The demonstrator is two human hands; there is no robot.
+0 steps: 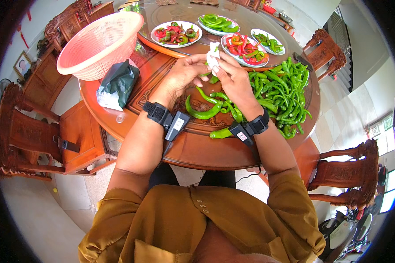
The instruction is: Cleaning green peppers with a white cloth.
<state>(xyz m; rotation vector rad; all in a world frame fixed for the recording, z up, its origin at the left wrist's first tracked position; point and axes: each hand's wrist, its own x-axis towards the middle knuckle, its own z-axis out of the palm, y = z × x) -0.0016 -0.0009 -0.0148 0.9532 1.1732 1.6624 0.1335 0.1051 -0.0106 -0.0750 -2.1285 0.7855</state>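
Above the table, my right hand pinches a crumpled white tissue. My left hand meets it from the other side, fingers curled around a green pepper that is mostly hidden by the fingers and tissue. Below the hands, several loose green peppers lie on the carved wood, among them a large curved pepper. A big heap of green peppers spreads to the right of my right hand.
Beyond my hands, a raised turntable bears plates of red and mixed peppers, green peppers, red strips and smaller green ones. A pink plastic basket and dark plastic bag stand left. Carved chairs flank the table.
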